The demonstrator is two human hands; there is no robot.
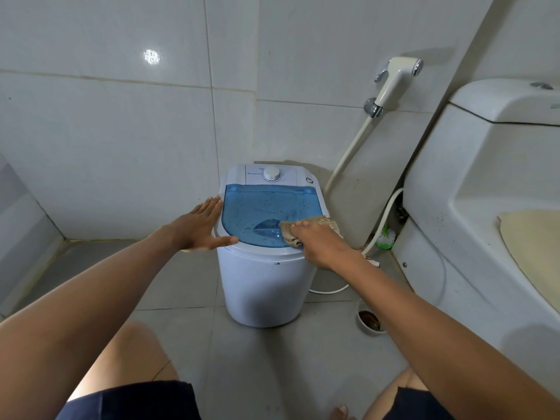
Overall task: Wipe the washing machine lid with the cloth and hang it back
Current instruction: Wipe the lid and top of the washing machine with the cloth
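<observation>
2 hands on blue lid (266,207), right hand (318,241) gripping cloth (289,233), left hand (201,225) flat

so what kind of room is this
Most likely a small home bathroom: a toilet on the right, a bidet sprayer on the tiled wall, and a compact washing machine standing on the tiled floor.

Head camera, one wide-angle view

It looks forward and steeply down from above, close over both outstretched arms, facing the washing machine (266,253) standing in a tiled wall corner.
</observation>
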